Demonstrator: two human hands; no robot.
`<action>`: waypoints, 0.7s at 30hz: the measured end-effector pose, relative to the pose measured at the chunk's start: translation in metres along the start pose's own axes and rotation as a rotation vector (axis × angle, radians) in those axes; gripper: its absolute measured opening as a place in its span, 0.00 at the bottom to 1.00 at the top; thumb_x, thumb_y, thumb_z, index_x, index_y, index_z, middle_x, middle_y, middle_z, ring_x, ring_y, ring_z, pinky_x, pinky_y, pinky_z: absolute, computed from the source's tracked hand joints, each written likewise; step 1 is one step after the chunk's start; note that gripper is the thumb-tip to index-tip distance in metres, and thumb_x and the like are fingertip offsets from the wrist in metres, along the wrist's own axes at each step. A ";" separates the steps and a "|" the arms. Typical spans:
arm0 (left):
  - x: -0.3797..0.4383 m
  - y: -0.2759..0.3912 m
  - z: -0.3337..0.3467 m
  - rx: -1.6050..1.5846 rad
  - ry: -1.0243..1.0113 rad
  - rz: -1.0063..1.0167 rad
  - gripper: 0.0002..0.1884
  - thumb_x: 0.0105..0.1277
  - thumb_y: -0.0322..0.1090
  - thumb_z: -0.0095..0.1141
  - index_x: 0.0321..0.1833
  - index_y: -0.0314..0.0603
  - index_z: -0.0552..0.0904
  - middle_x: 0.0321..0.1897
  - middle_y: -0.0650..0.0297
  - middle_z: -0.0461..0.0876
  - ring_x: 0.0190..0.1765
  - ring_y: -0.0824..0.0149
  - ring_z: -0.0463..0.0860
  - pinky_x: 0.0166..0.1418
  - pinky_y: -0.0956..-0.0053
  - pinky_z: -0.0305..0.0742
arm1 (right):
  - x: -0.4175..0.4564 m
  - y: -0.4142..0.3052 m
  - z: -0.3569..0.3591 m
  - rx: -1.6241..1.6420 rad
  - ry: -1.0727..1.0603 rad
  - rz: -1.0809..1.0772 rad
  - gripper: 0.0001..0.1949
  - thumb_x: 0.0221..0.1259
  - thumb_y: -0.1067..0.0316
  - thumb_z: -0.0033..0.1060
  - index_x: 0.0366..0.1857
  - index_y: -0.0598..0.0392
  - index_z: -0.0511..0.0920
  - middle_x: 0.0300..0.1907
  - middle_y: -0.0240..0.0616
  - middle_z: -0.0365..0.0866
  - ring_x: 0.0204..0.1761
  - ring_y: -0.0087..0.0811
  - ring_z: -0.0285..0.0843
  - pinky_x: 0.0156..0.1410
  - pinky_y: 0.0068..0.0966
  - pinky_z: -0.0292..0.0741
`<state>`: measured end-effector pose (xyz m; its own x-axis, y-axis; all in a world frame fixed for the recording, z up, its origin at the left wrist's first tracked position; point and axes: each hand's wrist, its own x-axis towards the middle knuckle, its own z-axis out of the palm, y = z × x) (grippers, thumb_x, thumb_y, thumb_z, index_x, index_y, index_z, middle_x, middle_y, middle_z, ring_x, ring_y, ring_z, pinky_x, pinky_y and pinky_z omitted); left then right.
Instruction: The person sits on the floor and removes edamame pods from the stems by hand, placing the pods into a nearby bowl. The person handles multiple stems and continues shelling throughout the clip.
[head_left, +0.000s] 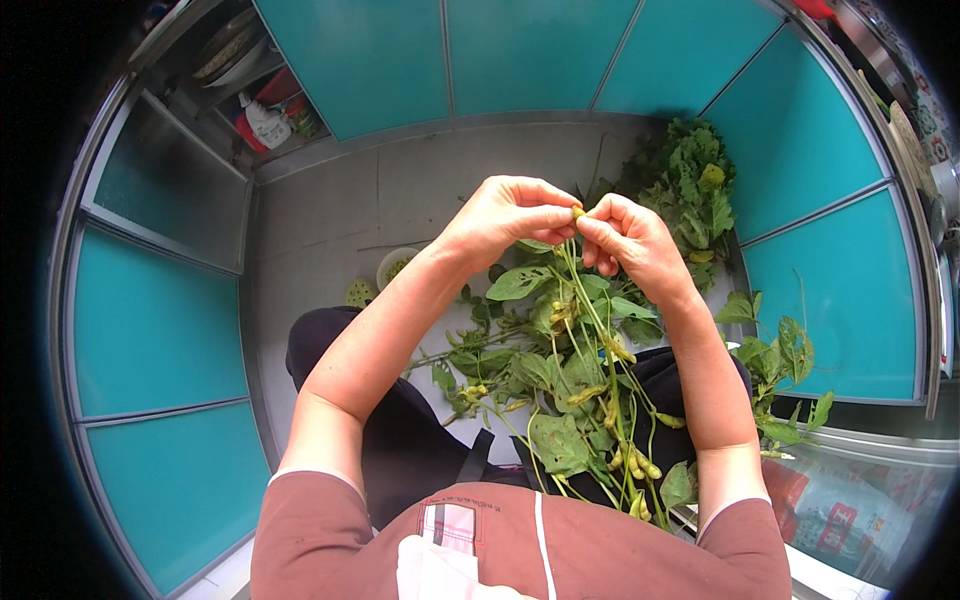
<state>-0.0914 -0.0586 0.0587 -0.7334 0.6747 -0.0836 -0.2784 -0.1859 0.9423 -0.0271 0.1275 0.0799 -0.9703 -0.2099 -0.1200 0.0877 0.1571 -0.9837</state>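
Observation:
Between the fingertips of my left hand (517, 210) and my right hand (630, 240) is a small yellow-green soybean pod (578, 212). Both hands pinch it from opposite sides, raised in front of me. Below them, soybean stalks (600, 322) with leaves and hanging pods lie across my lap and thighs. More plump pods (637, 465) hang near my right forearm. Some leaves have holes and brown spots. Whether the pod is split cannot be told, as my fingers cover most of it.
A bowl of green beans (397, 262) stands on the tiled floor (315, 210), partly behind my left forearm. Leafy greens (694, 191) are heaped by the teal cabinets (810, 112). A cabinet at left stands open, with a white bottle (266, 126) inside. A clear plastic bin (862, 502) sits at right.

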 end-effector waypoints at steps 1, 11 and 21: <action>0.000 0.000 0.000 0.004 -0.003 0.013 0.10 0.57 0.30 0.61 0.41 0.35 0.81 0.32 0.62 0.83 0.34 0.73 0.81 0.41 0.80 0.77 | -0.001 -0.001 0.001 0.000 -0.005 0.006 0.10 0.63 0.60 0.55 0.30 0.55 0.73 0.20 0.28 0.77 0.20 0.13 0.69 0.24 0.10 0.65; -0.005 -0.020 -0.002 -0.147 0.052 0.044 0.08 0.58 0.28 0.57 0.39 0.34 0.81 0.32 0.60 0.82 0.32 0.73 0.80 0.41 0.80 0.77 | 0.002 0.013 0.009 0.366 -0.100 0.111 0.10 0.64 0.60 0.53 0.31 0.54 0.73 0.20 0.27 0.75 0.19 0.13 0.68 0.23 0.09 0.64; -0.003 -0.023 0.001 -0.191 0.151 -0.080 0.07 0.59 0.28 0.57 0.39 0.37 0.78 0.35 0.63 0.79 0.37 0.73 0.79 0.42 0.80 0.77 | 0.006 0.010 0.017 -0.110 0.086 -0.016 0.11 0.61 0.61 0.57 0.30 0.57 0.71 0.19 0.31 0.76 0.18 0.15 0.69 0.21 0.13 0.64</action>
<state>-0.0822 -0.0552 0.0374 -0.7842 0.5814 -0.2167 -0.4414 -0.2774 0.8534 -0.0277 0.1111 0.0669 -0.9875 -0.1307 -0.0879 0.0513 0.2603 -0.9641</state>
